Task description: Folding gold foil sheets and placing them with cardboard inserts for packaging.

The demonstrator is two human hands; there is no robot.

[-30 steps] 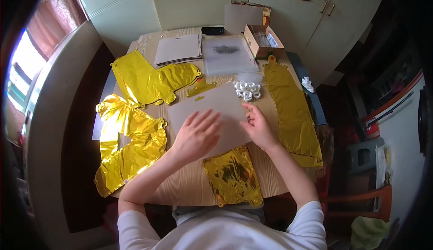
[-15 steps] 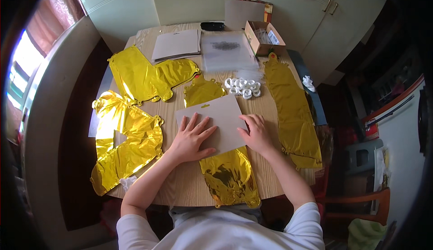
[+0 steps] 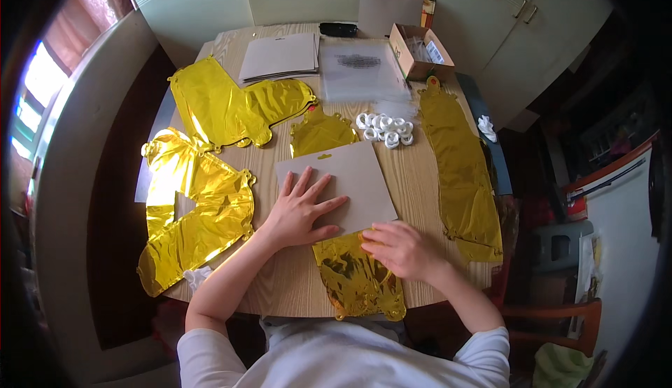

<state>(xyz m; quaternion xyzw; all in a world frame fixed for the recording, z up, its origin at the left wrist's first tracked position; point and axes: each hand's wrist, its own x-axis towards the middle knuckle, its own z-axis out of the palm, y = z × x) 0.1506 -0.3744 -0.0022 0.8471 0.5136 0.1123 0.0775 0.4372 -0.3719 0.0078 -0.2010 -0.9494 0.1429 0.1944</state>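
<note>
Gold foil sheet [image 3: 357, 276] on the table [image 3: 285, 283], its middle under a grey card [image 3: 364, 185], long axis running from about 11:30 to 5:30.

The right hand [image 3: 406, 251] is nearer the foil's bare lower part, which lies at 6 to 7 o'clock from its fingertips; those fingers curl close together over the foil's right edge by the card's 5 o'clock corner, though I cannot tell whether they pinch it. The left hand [image 3: 297, 213] lies flat, fingers spread wide, on the card's 8 o'clock side. Compared with 0.5 s earlier, the right hand is lower, off the card's 3 o'clock edge; the left stays flat on the card.
</note>
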